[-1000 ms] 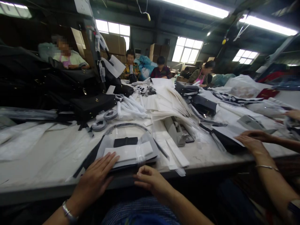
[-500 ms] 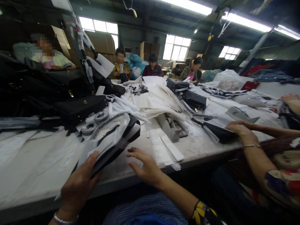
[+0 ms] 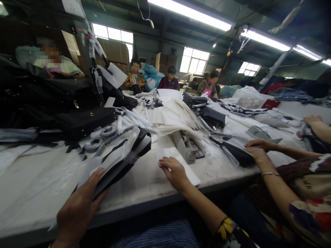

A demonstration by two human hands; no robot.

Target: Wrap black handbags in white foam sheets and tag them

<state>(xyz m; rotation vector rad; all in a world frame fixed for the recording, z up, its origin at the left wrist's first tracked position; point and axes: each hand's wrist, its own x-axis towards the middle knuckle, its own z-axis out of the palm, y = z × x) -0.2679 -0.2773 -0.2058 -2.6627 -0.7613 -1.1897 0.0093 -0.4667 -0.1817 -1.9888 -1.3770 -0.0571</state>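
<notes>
My left hand [image 3: 81, 201] is wrapped round the near end of a black bag [image 3: 138, 155]. White and clear wrapping [image 3: 121, 150] lies along the bag's top, with clear tape across it. The bag is tilted, its far end pointing up and right over the table. To the right, my right hand [image 3: 176, 174] has its fingers curled together at the near end of a white paper strip [image 3: 165, 146]. The thumb is partly hidden. A grey tape dispenser [image 3: 184, 146] stands just beyond this hand.
Black bags [image 3: 85, 120] are heaped at the left. A stack of white sheets [image 3: 176, 113] lies mid-table, beside wrapped straps [image 3: 108, 130]. At the right, a co-worker's hands [image 3: 258, 151] rest on another black bag [image 3: 238, 151]. Other people sit across the table.
My right hand has moved right, away from the bag to the white paper strips, and its fingers have drawn together. My left hand still holds the bag, slightly lower left in view.
</notes>
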